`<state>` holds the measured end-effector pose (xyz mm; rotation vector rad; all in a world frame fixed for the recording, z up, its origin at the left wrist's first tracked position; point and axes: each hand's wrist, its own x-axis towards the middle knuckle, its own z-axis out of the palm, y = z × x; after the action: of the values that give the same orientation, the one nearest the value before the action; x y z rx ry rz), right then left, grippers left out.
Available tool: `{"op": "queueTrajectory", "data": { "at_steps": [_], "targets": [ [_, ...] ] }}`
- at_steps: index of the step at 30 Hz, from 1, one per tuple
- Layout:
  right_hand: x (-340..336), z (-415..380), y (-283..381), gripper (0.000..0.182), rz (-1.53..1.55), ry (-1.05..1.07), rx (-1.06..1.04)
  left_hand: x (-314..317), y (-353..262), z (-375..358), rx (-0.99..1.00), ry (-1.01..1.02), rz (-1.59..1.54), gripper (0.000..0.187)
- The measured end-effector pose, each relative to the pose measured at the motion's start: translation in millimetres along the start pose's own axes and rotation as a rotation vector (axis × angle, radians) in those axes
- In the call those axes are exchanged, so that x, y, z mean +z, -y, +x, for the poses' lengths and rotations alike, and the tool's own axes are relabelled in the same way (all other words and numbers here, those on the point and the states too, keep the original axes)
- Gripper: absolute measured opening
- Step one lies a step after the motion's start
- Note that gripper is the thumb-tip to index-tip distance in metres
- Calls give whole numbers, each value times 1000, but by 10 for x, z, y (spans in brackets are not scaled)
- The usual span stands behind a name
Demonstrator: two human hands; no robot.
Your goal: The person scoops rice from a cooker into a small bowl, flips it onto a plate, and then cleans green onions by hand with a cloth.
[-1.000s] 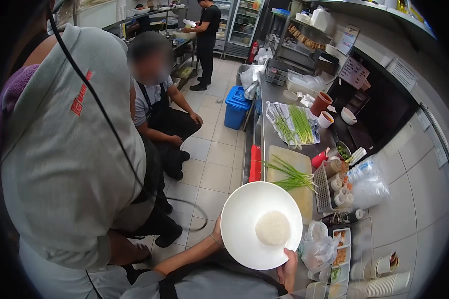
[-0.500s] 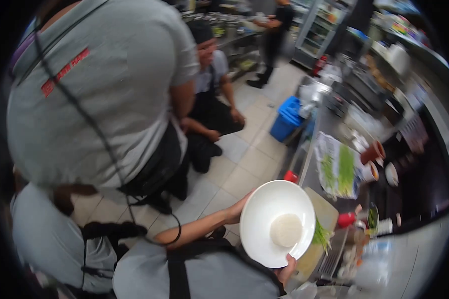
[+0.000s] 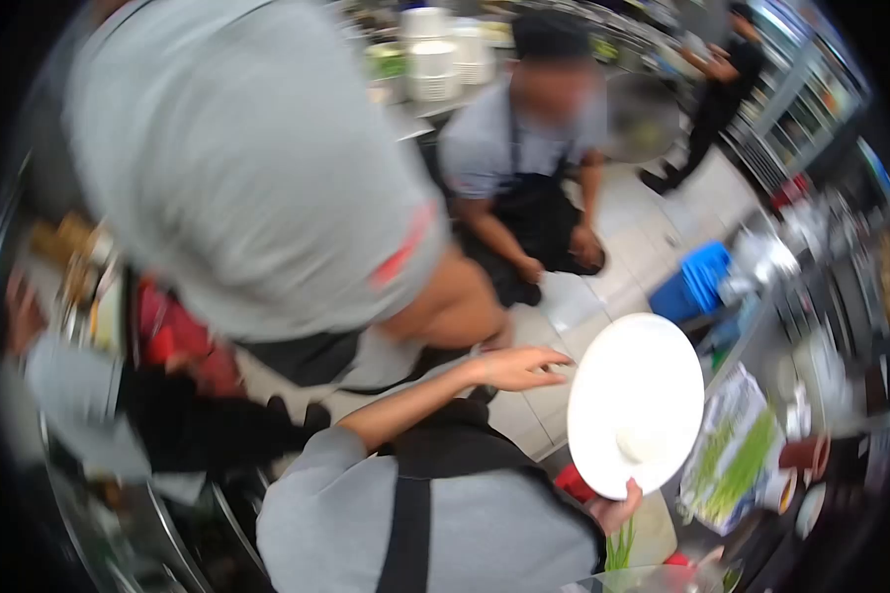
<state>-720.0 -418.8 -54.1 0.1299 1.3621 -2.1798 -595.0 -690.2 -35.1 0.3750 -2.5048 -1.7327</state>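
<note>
My right hand [image 3: 618,506] grips the lower rim of a large white bowl [image 3: 613,395], with the thumb over the edge. The bowl is tilted, and a pale round mass [image 3: 648,438] lies low inside it. To the left of the bowl, my left hand [image 3: 522,369] is held out with its fingers apart, not touching it. Below the bowl, green stalks [image 3: 620,547] lie on a cutting board [image 3: 656,531].
A standing person in grey [image 3: 237,168] is close at the upper left. Another person [image 3: 529,148] crouches ahead; a third [image 3: 717,89] stands farther back. A blue bin [image 3: 704,272] is beside the right-hand counter, where cut greens [image 3: 737,460] lie. Someone else is at the left edge.
My left hand has let go of the bowl's rim and is now apart from it. The bowl has shifted right and tilted more. The view has swung left, and the standing person has moved.
</note>
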Motion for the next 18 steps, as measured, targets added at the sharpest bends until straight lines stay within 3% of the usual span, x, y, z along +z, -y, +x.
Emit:
{"op": "queueTrajectory", "data": {
  "at_steps": [2,4,6,9,10,13,18],
  "targets": [
    [115,176,45,55,25,-67,-88,-143,65,283,-29,61,-19,47],
    [59,363,130,53,25,-145,-201,-15,0,471,52,-73,-112,46],
    [146,440,218,51,57,-219,-219,14,19,667,20,172,-138,45],
    [142,510,360,53,105,-204,-244,-6,-10,835,-35,269,-217,41],
    [159,541,374,54,113,-219,-272,-26,2,896,43,208,-105,45],
    [-37,533,392,56,113,-244,-270,-36,-205,932,-129,129,-93,42],
    [-335,312,378,58,109,-318,-299,260,-254,1055,-82,219,-96,45]
  ]
}}
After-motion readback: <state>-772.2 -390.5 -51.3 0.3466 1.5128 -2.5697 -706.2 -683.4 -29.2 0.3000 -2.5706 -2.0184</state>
